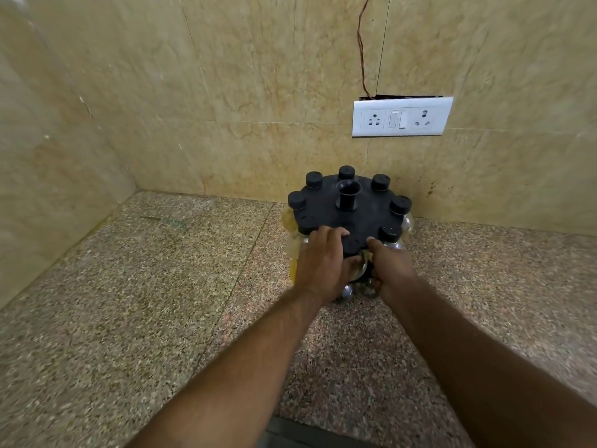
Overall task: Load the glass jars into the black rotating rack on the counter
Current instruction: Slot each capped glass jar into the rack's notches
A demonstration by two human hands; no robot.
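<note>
Beige marble-patterned wall tiles (226, 92) fill the upper half of the view and meet in a corner at the left. Below them lies the speckled grey-and-pink granite table (129, 318), which runs from that corner toward the camera.

A white rectangular switch plate with two sockets (401, 117) is fixed to the back wall, with a thin reddish-brown wire (361, 46) climbing from its top edge.

The round black plastic rotating rack (365, 210) stands on the table close to the back wall, just below and left of the switch plate. A short black central post with a flared top (348, 194) rises from its flat top disc. Black round jar caps (314, 180) poke up through the disc around its rim. Under the rim, the clear glass jars (407, 223) hang in their slots; those on the left side look yellowish.

Two bare forearms reach in from the bottom edge toward the near side of the rack. The left hand (326, 260) lies with its fingers curled over the near rim of the disc and its thumb below, against a glass jar at the front slot (360, 270). The right hand (392, 268) is wrapped around that same jar from the right, thumb touching the disc's edge. Both hands are partly closed on the jar and rim; how firm the hold is cannot be told.
</note>
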